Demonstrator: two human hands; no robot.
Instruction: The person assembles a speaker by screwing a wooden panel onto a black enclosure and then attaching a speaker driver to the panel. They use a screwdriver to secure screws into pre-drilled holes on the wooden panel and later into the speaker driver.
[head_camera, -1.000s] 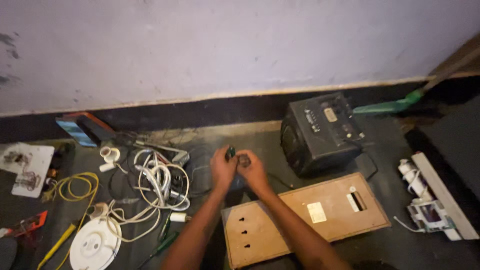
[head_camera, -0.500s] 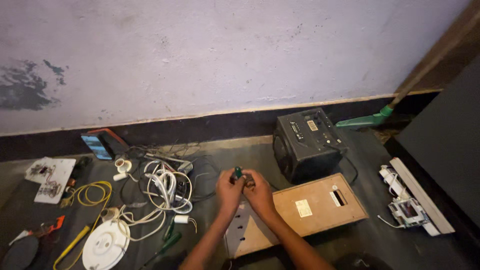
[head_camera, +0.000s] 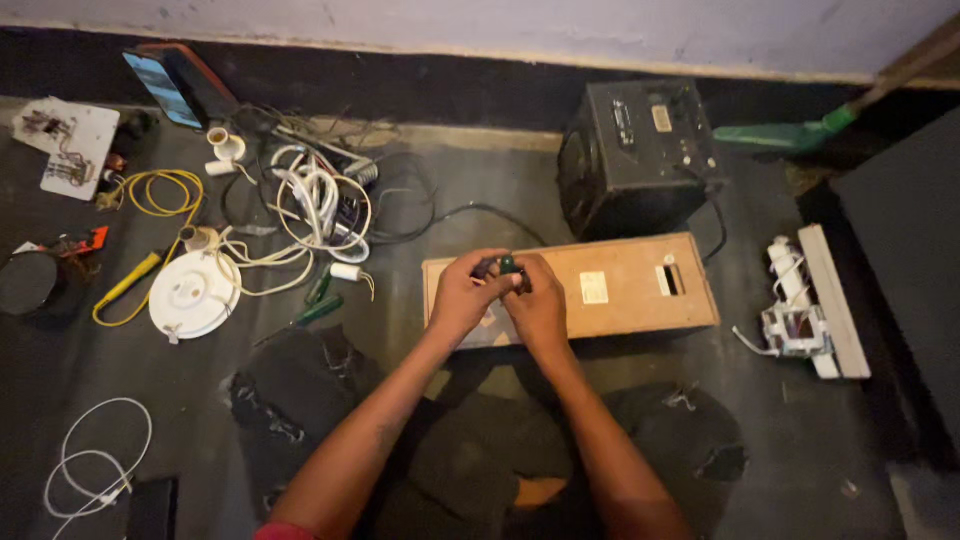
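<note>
Hands pinching a small green-tipped part above the wooden board (head_camera: 600, 290)

Black speaker box (head_camera: 640, 150) stands just behind the board; white cable tangle (head_camera: 310, 205) lies well left of it; left hand (head_camera: 465, 297) and right hand (head_camera: 540, 305) both clench the small green-tipped part (head_camera: 507, 266) over the board's left end; it could slip, I judge, since only fingertips hold it; since half a second ago the view has tilted downward, hiding most of the wall.

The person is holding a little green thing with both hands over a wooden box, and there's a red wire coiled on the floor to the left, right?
Not quite: the head view shows the coiled wire is yellow, not red. Both hands, left and right, do hold the green thing over the wooden box.
</note>
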